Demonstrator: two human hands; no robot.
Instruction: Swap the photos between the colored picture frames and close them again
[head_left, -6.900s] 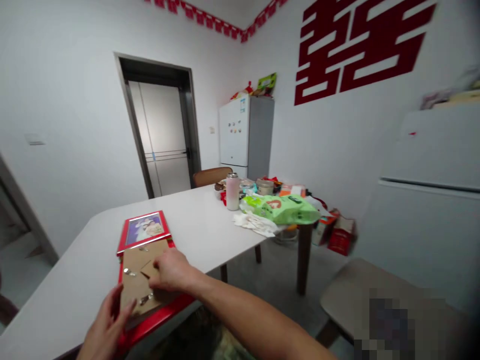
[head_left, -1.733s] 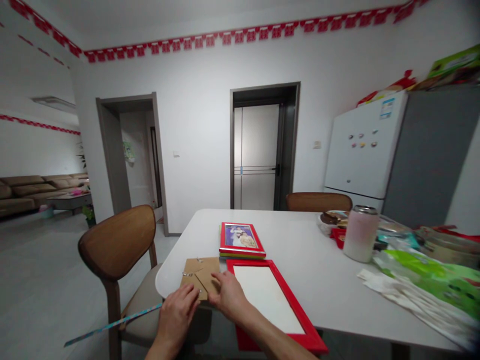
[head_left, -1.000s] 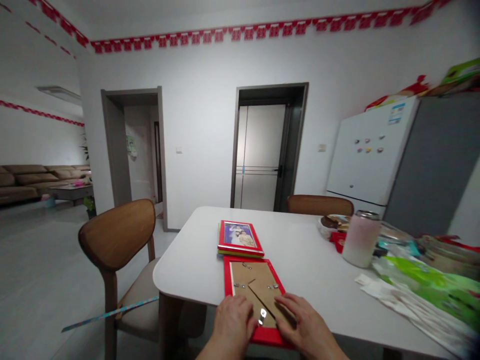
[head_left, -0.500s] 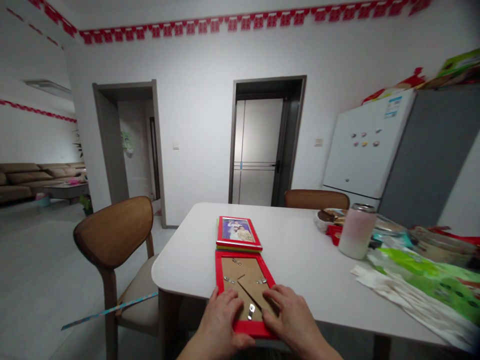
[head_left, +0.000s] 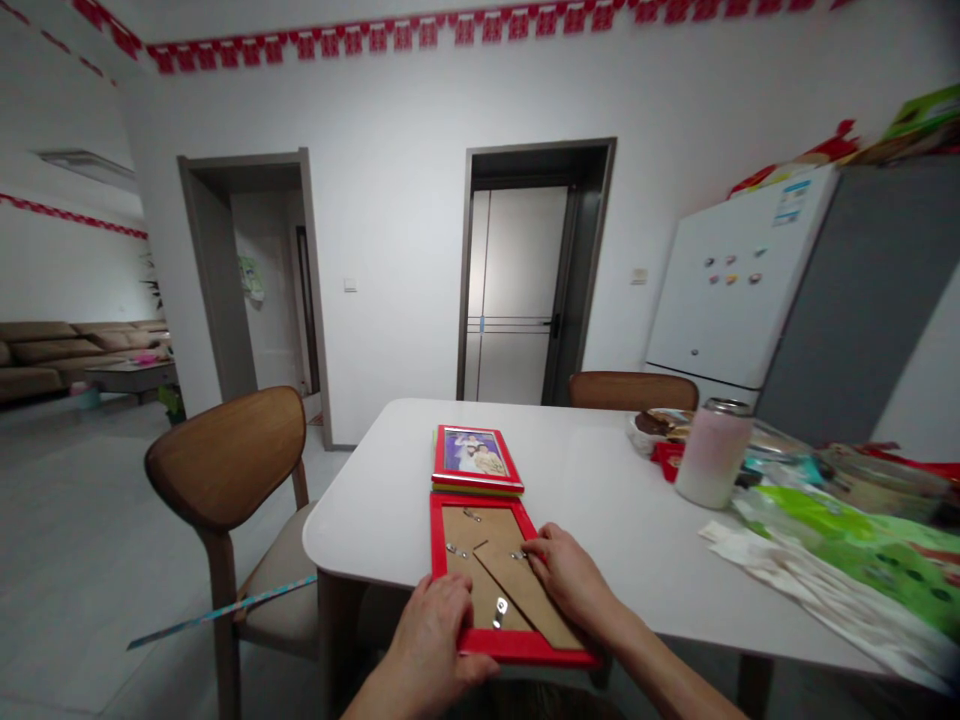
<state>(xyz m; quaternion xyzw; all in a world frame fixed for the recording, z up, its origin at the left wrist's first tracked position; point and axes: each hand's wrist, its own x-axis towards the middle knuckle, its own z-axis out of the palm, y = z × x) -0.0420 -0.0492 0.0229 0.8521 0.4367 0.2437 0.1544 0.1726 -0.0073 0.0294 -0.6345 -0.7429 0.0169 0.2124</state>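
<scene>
A red picture frame (head_left: 439,540) lies face down over the table's near edge, its brown backing board (head_left: 480,580) upward. Metal turn clips sit along the board's sides, one clip (head_left: 500,612) near the bottom. A slanting stand leg (head_left: 517,590) runs across the board. My left hand (head_left: 435,630) is closed around the frame's lower left corner, thumb at the bottom edge. My right hand (head_left: 574,575) has its fingers bent and together at the right-side clip (head_left: 519,554), its palm over the frame's right edge. Beyond lies a stack of frames (head_left: 477,489), a photo showing on top.
On the white table (head_left: 375,500), a pink-white bottle (head_left: 714,455), a green package (head_left: 847,540) and a white cloth (head_left: 795,585) lie to the right. Wooden chairs stand at the left (head_left: 232,460) and far side (head_left: 634,390). A patterned strip (head_left: 225,610) crosses the left chair.
My right hand has moved up and away from the frame's lower right corner to the right-side clip. My left hand stays at the lower left. The view has shifted slightly.
</scene>
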